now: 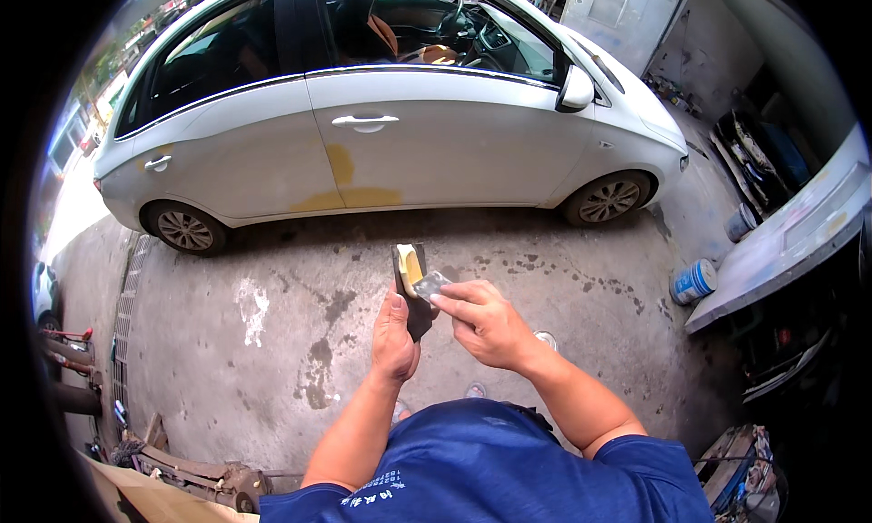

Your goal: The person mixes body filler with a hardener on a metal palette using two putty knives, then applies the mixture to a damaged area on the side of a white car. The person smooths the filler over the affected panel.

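Observation:
My left hand (394, 343) is closed round a dark flat board (420, 321), tilted up in front of me. A mound of pale yellow putty (410, 265) lies on its upper part. Between the thumb and fingers of my right hand (492, 325) is a small grey scraper blade (430, 285), its edge against or just beside the putty; I cannot tell whether they touch. Beyond my hands stands a white car (454, 142), side-on. Yellow-brown filler patches (341, 164) mark its doors near the seam and lower edge.
A blue and white bucket (693, 281) stands at the right by a pale panel (790, 241). Dark car parts (758, 160) lean farther back. At lower left are a jack-like metal frame (218, 479) and a floor grate (125, 314). Stained concrete floor (272, 369) lies between me and the car.

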A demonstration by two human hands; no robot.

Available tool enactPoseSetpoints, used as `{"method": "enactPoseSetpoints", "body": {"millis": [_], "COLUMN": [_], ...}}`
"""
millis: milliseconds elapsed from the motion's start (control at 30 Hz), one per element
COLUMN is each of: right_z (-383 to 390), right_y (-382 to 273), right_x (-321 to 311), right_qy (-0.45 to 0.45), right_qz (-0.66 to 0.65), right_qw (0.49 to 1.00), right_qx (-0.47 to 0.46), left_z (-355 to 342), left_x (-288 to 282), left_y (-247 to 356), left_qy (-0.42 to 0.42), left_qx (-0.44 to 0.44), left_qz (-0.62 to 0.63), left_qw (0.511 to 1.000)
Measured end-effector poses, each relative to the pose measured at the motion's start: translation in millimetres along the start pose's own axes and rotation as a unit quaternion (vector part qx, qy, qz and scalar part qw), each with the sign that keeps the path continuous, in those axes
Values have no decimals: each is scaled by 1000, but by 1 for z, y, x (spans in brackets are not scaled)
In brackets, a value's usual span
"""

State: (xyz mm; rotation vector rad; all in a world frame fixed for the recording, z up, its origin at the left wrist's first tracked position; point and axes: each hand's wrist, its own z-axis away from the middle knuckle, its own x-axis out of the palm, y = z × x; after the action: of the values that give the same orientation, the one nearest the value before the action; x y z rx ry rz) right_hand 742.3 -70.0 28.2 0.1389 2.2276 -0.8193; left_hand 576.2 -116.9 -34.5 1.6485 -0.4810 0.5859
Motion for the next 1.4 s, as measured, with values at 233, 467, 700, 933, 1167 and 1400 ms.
{"method": "enactPoseSetpoints", "body": {"millis": [233,467,700,933,1167,1400], "right_z": [-27,-29,-17,35,2,-11], "right_y": [-10,-10,26,26,19,16], "right_x": [-5,-54,-52,-31,-17,-62], "right_qy": [5,-3,-4,7,18,-40], "right_qz": [-56,-39,-91,-540,-651,-456], "right_qw": [998,990,987,793,701,888], "right_qx": [0,-139,-133,281,292,-40], "left_z": [-6,0,2,-4,-6,-2], "left_x": [0,-16,-16,9,-5,-21], "left_y": [-1,40,41,38,18,47], "left_qy": [16,-200,-267,-118,-140,-193], "left_qx": [78,-228,-228,-51,77,-244], "left_qz": [-110,241,267,107,-284,186], "left_qw": [991,922,897,986,945,932]}}
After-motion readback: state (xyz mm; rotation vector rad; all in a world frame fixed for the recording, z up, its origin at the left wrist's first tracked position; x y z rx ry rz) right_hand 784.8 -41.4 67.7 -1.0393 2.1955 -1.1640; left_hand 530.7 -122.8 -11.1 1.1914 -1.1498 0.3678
